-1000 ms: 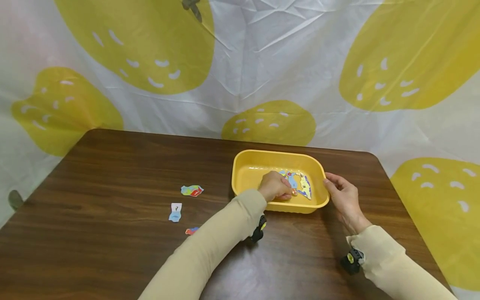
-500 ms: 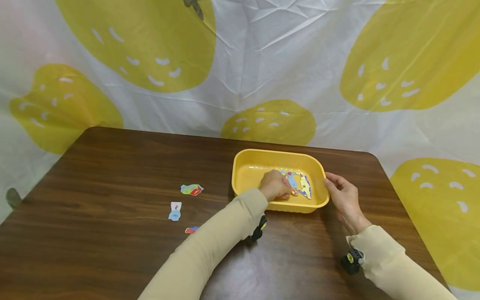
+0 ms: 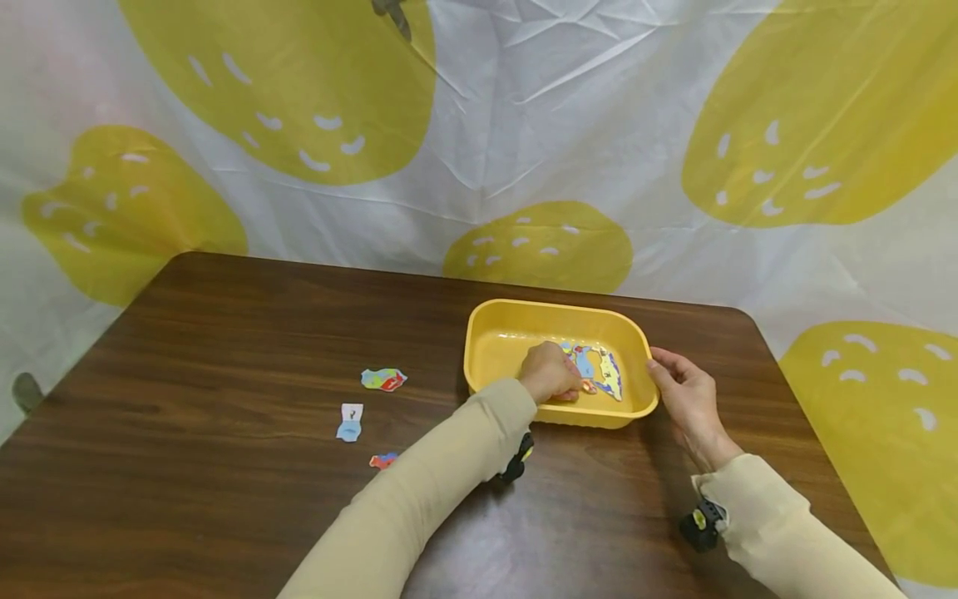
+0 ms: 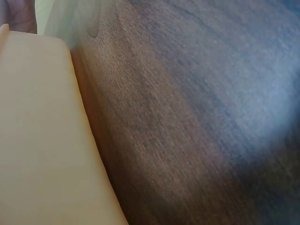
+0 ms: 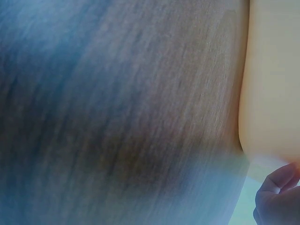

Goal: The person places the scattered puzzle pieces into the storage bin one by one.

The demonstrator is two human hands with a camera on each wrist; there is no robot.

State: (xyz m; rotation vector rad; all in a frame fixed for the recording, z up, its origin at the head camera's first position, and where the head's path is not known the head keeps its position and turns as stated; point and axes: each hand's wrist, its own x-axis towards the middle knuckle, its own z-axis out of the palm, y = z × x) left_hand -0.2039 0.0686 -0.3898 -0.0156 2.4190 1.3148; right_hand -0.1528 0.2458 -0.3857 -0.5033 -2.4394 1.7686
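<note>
Pinched by the right hand (image 3: pixel 687 398), right edge of the yellow tub (image 3: pixel 550 319), left hand (image 3: pixel 549 372) inside its near edge — grip I couldn't tell — bright cutouts (image 3: pixel 584 363) lay beside.

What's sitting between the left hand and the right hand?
In the head view: colourful cutouts inside the yellow basin, then the basin's end wall, which the right hand grips.

Yellow tub (image 4: pixel 47 122): filling the left side with smooth wall.
Counter (image 4: pixel 187 103): spreading rightward, showing brown grain, blurring in places.
Hand (image 4: pixel 21 16): showing partly above the tub, upper left.
</note>
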